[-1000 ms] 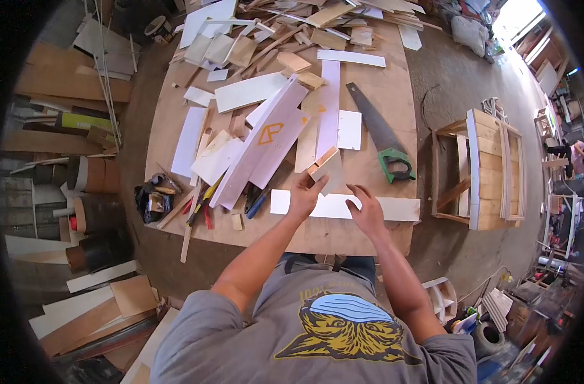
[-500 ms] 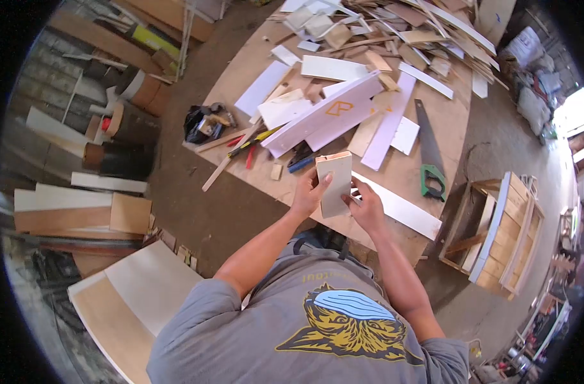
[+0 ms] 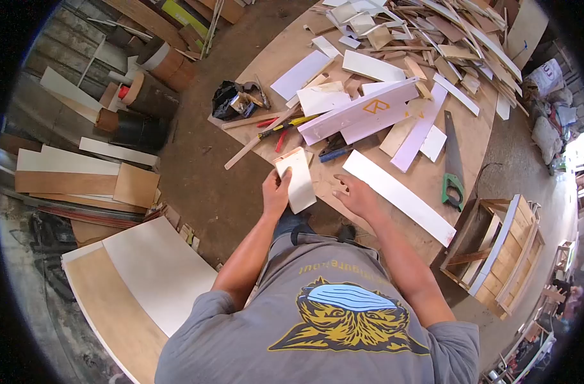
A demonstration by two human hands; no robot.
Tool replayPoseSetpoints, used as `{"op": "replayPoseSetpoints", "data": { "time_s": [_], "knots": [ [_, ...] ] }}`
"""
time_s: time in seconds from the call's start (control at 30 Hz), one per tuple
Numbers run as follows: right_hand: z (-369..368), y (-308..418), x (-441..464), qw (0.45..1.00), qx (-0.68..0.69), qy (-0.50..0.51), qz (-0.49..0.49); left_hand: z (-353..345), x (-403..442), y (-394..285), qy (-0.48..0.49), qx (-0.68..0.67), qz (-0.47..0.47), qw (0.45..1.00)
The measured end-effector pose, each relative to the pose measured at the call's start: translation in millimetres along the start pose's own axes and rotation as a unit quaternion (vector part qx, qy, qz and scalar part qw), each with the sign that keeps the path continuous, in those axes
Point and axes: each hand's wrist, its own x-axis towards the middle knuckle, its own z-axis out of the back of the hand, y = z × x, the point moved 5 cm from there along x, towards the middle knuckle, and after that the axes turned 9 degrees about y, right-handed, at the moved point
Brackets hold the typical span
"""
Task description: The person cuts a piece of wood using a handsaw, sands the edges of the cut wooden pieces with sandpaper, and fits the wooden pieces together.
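Note:
My left hand [image 3: 278, 192] grips a short white-faced wood block [image 3: 301, 185] along its left side, thumb on the white face. The block is tilted, with its brownish end at the top, in front of the table's near edge. My right hand [image 3: 358, 197] is apart from the block, fingers partly curled and spread, with nothing seen in it. It is just left of a long white board [image 3: 401, 198] lying on the table [image 3: 420, 182]. Beyond my hands, a blue-bodied tool [image 3: 333, 153] lies partly under a pale purple board [image 3: 362, 112].
A green-handled handsaw [image 3: 454, 153] lies on the table's right side. Offcuts [image 3: 426, 38] are heaped at the back. A black bag [image 3: 228, 102] sits at the left corner. A wooden frame [image 3: 497, 249] stands right, and a large panel [image 3: 151, 269] leans at lower left.
My right hand has let go of the block and moved away to the right. The block has shifted left and down in my left hand, and the view has turned somewhat.

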Motion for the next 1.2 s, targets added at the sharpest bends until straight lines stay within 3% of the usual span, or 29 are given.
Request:
{"op": "replayPoseSetpoints", "data": {
  "time_s": [0.07,0.17,0.33,0.6,0.83,0.87,0.97,1.07,1.17,1.2],
  "knots": [
    [-9,1,22,0.999,-0.033,-0.016,0.021,26,12,6,-0.016,0.018,0.010,1.000],
    [-20,24,59,0.998,-0.032,0.042,-0.039,62,37,11,-0.015,0.070,0.032,0.997],
    [-59,45,130,0.998,-0.036,0.046,-0.039,124,95,46,0.038,0.083,0.054,0.994],
    [-92,67,207,0.983,-0.092,0.068,-0.145,180,158,44,0.108,0.147,0.061,0.981],
    [-118,32,254,0.951,-0.184,0.013,-0.247,179,184,29,0.187,0.146,0.065,0.969],
    [-124,22,256,0.948,-0.199,-0.003,-0.249,176,185,42,0.191,0.082,0.064,0.976],
    [-128,16,249,0.946,-0.226,0.009,-0.232,168,186,32,0.204,0.031,0.056,0.977],
    [-135,6,235,0.944,-0.267,-0.077,-0.178,156,184,8,0.221,0.004,0.072,0.973],
    [-126,10,228,0.962,-0.181,-0.033,-0.203,135,178,-13,0.224,-0.054,0.069,0.971],
    [-125,8,225,0.969,-0.150,-0.092,-0.173,130,176,-19,0.225,-0.047,0.074,0.970]
  ]
}}
